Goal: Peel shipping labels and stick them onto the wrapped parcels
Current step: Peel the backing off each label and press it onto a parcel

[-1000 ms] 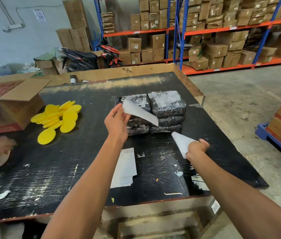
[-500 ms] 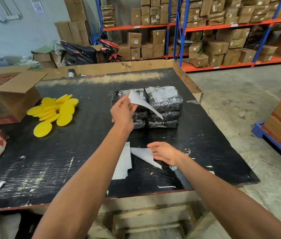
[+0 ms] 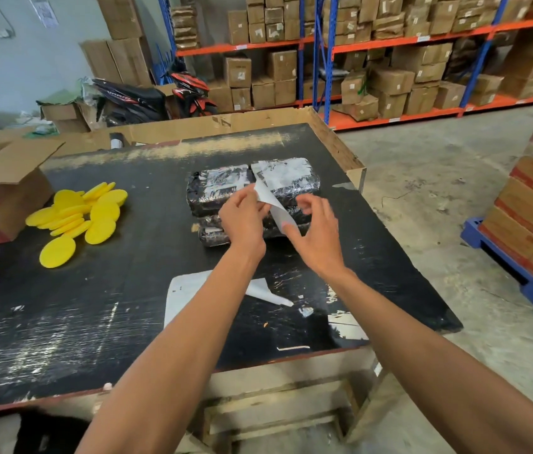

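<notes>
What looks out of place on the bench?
Loose peeled backing paper lies on the black tabletop near the label sheet; white scraps dot the scuffed surface. Yellow discs lie in a loose heap.

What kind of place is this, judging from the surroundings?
Most likely a warehouse packing area: steel racks loaded with cardboard cartons, a bare concrete floor, and a black worktable holding a stack of wrapped parcels.
</notes>
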Available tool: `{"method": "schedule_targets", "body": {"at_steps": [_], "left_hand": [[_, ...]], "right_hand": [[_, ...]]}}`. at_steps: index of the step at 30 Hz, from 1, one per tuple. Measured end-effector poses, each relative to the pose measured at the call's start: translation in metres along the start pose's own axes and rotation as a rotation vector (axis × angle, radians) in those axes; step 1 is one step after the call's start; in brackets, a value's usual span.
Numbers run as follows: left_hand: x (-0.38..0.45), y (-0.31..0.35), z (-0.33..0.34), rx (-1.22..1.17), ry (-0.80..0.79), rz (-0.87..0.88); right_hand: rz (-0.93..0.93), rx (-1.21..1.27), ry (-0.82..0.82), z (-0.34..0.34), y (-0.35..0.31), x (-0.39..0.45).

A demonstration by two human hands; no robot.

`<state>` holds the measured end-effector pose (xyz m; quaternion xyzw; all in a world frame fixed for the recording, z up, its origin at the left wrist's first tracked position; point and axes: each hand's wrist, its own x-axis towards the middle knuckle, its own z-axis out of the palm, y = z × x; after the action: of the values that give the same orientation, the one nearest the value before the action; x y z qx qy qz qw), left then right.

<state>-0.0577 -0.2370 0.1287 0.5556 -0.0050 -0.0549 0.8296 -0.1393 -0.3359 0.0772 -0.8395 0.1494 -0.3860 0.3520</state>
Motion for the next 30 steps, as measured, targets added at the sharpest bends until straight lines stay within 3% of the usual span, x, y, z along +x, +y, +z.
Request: {"method": "schedule_targets", "body": {"at_steps": [3, 8, 14, 17, 21, 23, 30], "left_hand": [[-0.012, -0.005, 0.014, -0.034, -0.010, -0.010], [-0.020, -0.012, 0.028, -0.069, 0.013, -0.020], [-0.024, -0.014, 0.040, -0.137, -0.135, -0.095], [-0.018, -0.012, 0.041, -0.141, -0.080, -0.054], [0.016, -0.005, 0.036, 0.195, 0.020, 0.069], [0.032, -0.002, 0.035, 0.365, -0.037, 0.064], [0.086, 0.019, 0.044, 0.545, -0.246, 0.046]], "right_hand": [[0.001, 0.074, 0.069, -0.006, 0.002, 0.009], [-0.046, 0.076, 0.039, -0.017, 0.019, 0.020], [0.043, 0.235, 0.018, -0.021, 0.022, 0.039], [0.139, 0.294, 0.076, -0.022, 0.020, 0.055], [0.371, 0.436, 0.047, -0.027, 0.026, 0.077], [0.428, 0.522, -0.023, -0.022, 0.030, 0.089], [0.460, 0.601, -0.118, -0.010, 0.028, 0.137]]}}
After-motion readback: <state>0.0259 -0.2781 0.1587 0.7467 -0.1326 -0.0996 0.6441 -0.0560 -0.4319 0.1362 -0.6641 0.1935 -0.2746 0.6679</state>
